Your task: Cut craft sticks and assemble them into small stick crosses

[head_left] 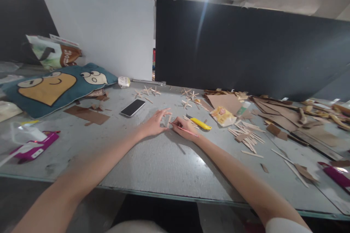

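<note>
Over the middle of the grey table, my left hand point(155, 123) has thumb and fingers curved around a short, pale wooden craft stick point(168, 121), gripping it by its ends. Close beside it, my right hand point(182, 126) is closed on a pink pencil point(188, 131), whose tip end is at the stick. A yellow utility knife point(201, 123) lies just right of my right hand, with a few craft sticks partly hidden behind that hand. Left of my left hand rests a dark-screened phone point(133, 108).
Star-shaped stick pieces point(186, 104) lie at the back. Loose craft sticks point(247, 136), a yellow packet point(222, 116), a glue stick point(242, 109) and cardboard point(276, 111) are at right. A cushion point(62, 87) and purple power strip point(37, 149) occupy the left.
</note>
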Demonstrator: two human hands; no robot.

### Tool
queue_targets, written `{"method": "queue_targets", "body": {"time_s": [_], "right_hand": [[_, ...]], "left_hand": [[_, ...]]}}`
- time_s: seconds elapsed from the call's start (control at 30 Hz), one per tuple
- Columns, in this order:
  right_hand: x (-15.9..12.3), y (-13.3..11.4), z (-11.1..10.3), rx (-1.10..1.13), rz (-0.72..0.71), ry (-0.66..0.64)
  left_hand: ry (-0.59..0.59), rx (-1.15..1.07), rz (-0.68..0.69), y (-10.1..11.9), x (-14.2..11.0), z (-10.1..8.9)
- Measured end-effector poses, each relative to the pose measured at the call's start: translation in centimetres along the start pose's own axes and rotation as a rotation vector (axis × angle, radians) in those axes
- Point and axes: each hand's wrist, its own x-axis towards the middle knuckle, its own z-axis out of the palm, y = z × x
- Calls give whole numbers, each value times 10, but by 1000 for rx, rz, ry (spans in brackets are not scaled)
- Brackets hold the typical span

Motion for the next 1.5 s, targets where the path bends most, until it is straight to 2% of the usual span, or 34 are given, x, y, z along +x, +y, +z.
{"method": "queue_targets", "body": {"time_s": [0.37, 1.0, 1.5], "right_hand": [[0, 2, 1, -7, 7, 11], [-1, 2, 2, 9, 11, 18], [-1, 2, 0, 12, 18, 14]], "left_hand": [[28, -14, 28, 1, 1, 0], [-103, -177, -40, 9, -1, 3], [-113, -151, -29, 6, -1, 4]]}}
